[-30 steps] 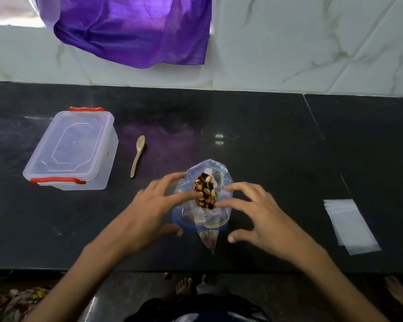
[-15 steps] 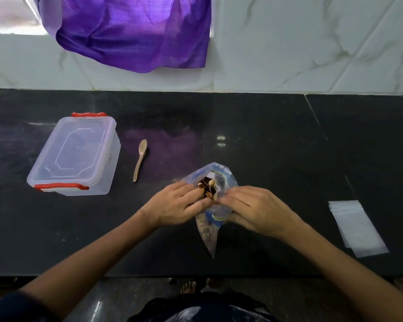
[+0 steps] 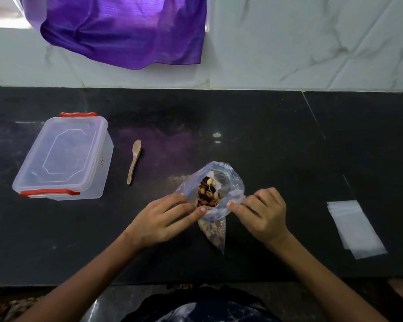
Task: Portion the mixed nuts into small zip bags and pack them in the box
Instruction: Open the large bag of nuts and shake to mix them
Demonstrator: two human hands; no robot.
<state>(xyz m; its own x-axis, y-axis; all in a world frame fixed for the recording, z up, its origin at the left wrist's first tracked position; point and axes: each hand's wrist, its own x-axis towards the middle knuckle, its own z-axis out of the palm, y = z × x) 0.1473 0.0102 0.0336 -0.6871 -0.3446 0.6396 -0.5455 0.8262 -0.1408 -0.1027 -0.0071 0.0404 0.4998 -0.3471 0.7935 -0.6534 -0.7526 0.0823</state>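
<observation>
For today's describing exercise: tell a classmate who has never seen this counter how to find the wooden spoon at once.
Start at the black counter, below the purple cloth hanging on the wall. On its left side stands a clear plastic box with red clips. The wooden spoon lies just right of it, bowl toward the wall: the only wooden thing among plastic.

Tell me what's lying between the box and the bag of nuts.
A wooden spoon lies on the counter between the box and the bag, seen in the head view.
</observation>
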